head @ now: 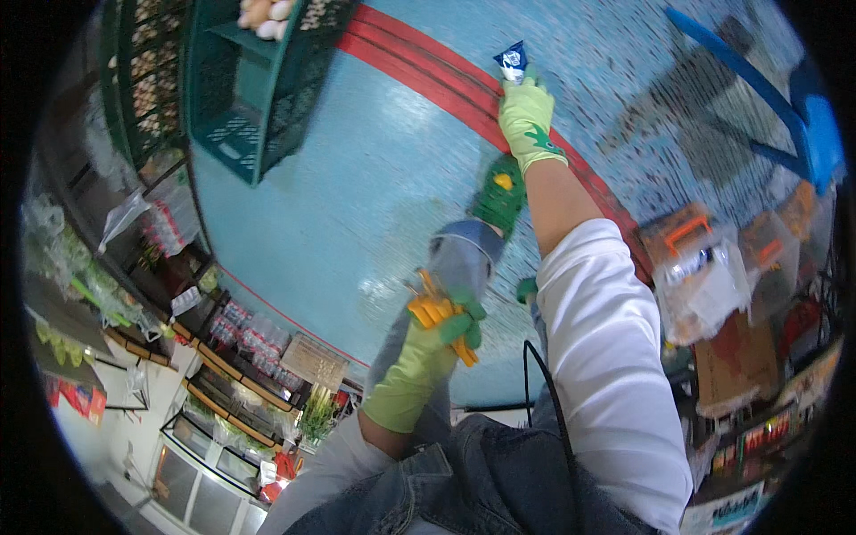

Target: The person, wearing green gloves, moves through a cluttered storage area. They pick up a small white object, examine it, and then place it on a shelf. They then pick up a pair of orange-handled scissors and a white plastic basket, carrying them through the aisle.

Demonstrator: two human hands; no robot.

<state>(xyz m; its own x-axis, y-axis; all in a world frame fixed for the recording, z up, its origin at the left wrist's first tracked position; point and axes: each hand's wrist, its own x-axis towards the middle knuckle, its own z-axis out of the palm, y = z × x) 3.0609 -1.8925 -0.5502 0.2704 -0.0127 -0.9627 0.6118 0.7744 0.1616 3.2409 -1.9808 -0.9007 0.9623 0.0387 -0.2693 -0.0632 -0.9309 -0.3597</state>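
My right hand (528, 117), in a light green glove, reaches out over the blue floor with a small blue-and-white packet (513, 61) at its fingertips. My left hand (438, 338), in a light green glove with dark green fingertips, is closed around an orange-yellow object (431, 311) near my leg; its kind cannot be told. A green clog (500, 197) with a yellow ornament is on my foot, just below the right hand. A red stripe (428, 80) crosses the floor beside it.
Green plastic crates (267, 114) at the upper left hold eggs (267, 13). Blue metal or plastic legs (742, 73) stand at the upper right. Bags and a cardboard box (735, 368) line the right. Shelves with packed goods (257, 344) are at the lower left.
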